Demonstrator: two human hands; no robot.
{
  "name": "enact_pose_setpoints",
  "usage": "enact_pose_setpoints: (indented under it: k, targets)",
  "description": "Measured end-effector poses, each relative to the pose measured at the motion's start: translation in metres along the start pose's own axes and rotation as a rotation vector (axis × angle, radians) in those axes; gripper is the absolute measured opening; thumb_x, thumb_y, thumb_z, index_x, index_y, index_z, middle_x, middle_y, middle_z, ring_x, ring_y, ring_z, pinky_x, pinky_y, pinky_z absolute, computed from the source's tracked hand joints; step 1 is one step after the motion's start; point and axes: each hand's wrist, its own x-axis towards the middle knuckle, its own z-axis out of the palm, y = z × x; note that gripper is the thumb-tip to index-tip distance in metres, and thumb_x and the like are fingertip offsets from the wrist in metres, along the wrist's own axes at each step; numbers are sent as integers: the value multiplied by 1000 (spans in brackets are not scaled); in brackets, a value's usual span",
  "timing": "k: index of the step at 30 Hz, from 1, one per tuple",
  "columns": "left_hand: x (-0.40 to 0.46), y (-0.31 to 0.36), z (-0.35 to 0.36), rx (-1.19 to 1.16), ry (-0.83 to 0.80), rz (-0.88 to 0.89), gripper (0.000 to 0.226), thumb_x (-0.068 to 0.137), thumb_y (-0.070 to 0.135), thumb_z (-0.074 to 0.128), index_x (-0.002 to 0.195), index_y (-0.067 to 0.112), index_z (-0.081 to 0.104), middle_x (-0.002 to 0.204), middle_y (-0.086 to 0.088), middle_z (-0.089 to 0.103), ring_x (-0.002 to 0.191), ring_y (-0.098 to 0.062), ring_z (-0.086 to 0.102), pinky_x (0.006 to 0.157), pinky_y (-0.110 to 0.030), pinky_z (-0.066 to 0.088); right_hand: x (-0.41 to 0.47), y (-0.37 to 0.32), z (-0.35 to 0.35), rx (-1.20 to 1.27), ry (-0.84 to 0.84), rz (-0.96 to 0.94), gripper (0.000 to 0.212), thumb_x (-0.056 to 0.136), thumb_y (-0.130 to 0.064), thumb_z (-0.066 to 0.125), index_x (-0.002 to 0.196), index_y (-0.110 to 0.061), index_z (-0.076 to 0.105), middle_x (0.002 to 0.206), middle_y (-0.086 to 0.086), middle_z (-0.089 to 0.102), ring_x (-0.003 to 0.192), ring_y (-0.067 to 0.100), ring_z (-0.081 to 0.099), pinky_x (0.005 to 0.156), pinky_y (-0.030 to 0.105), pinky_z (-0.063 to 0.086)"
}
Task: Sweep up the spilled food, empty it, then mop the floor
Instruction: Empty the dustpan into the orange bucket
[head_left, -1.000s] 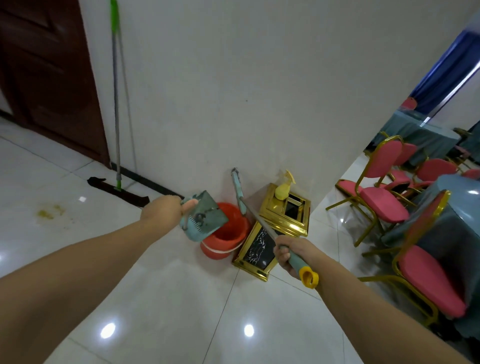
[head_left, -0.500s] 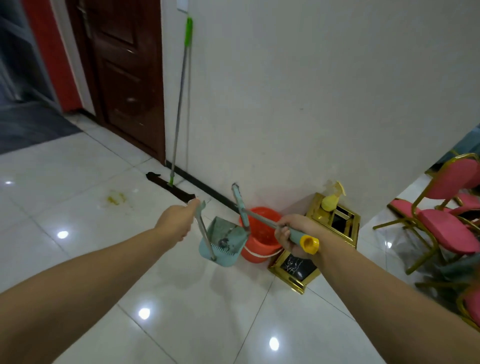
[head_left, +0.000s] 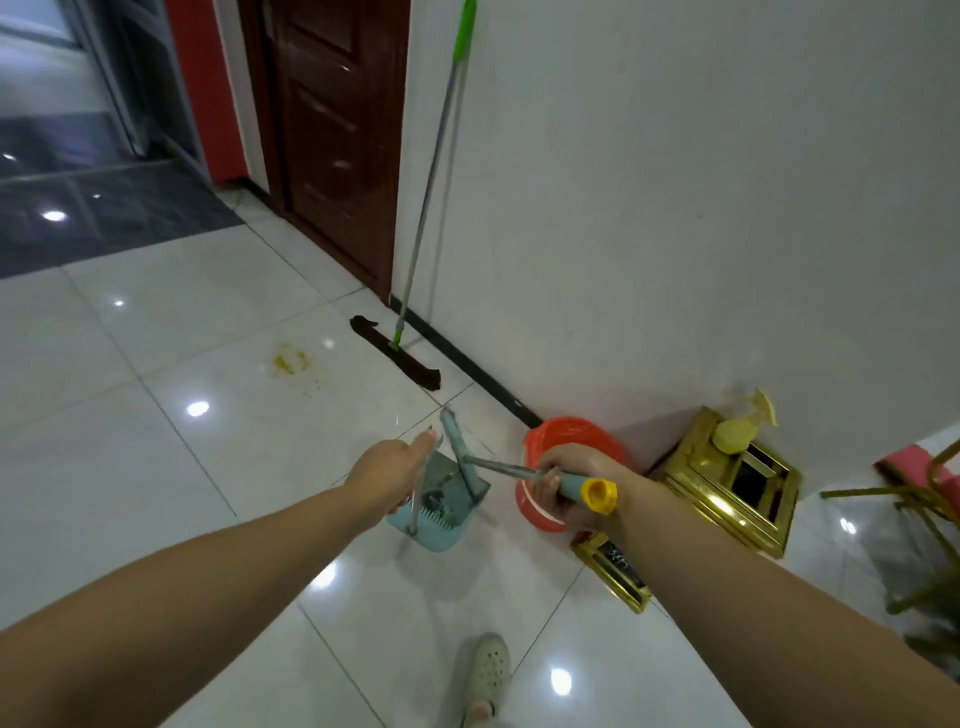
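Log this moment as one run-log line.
left hand: holds dustpan handle | right hand: grips broom handle | yellow stain: on floor | mop: against wall

The right hand is covering part of the red bucket, and its fingers are hiding the stretch of broom handle inside the grip. The left hand is concealing the top of the dustpan handle, so how the fingers are lying there cannot be told. The pink chair is running off the right edge, blurred. The mop handle is being cut by the top edge. The shoe is being clipped at the bottom edge.
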Motion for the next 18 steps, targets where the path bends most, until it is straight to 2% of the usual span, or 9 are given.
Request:
enact_pose_setpoints:
  k: [3, 6, 9, 11, 13, 15, 18]
  targets:
    - [16, 0, 21, 47, -2, -7, 57, 95, 56, 30, 68, 12, 51, 61, -4, 49, 51, -15, 43, 44, -20, 34, 34, -18, -6, -18, -15, 62, 4, 92, -5, 34, 94, -6, 36, 59, 8, 40, 27, 7, 37, 26, 14, 35]
    - [37, 2, 45, 65, -10, -32, 55, 96, 54, 27, 67, 15, 53, 60, -3, 51, 50, -15, 45, 47, -22, 36, 66, -42, -14, -49, -30, 106, 11, 91, -4, 34, 102, -5, 33, 62, 9, 40, 26, 8, 38, 26, 13, 36]
    - [62, 11, 73, 41, -22, -107, 53, 97, 53, 27, 66, 18, 52, 59, -2, 52, 50, -15, 46, 51, -24, 38, 94, -71, -24, -77, -60, 152, 4, 90, -3, 33, 94, -5, 36, 65, 11, 41, 26, 9, 39, 27, 12, 36]
    - [78, 21, 94, 29, -34, -136, 54, 97, 54, 27, 74, 14, 56, 63, -5, 58, 54, -17, 53, 56, -28, 42, 110, -94, -31, -93, -75, 175, 4, 90, -3, 33, 92, -5, 36, 68, 12, 40, 26, 10, 40, 29, 12, 37]
    - [92, 31, 113, 13, -46, -148, 59, 98, 52, 26, 95, 8, 65, 86, -18, 68, 76, -28, 66, 68, -36, 51, 122, -116, -36, -133, -86, 190, 6, 90, -1, 34, 95, -4, 37, 70, 12, 41, 27, 11, 41, 29, 12, 38]
    - [106, 39, 131, -14, -47, -184, 62, 98, 51, 27, 111, 1, 62, 108, -24, 67, 97, -36, 64, 75, -36, 53, 131, -135, -39, -194, -114, 218, 6, 90, -1, 34, 94, -3, 38, 69, 12, 40, 28, 11, 43, 29, 13, 39]
    - [122, 53, 154, -27, -37, -234, 58, 98, 51, 27, 104, 7, 64, 108, -22, 67, 100, -36, 63, 80, -35, 51, 144, -162, -43, -357, -142, 266, 9, 91, -4, 35, 98, -1, 39, 70, 13, 43, 29, 12, 45, 30, 13, 40]
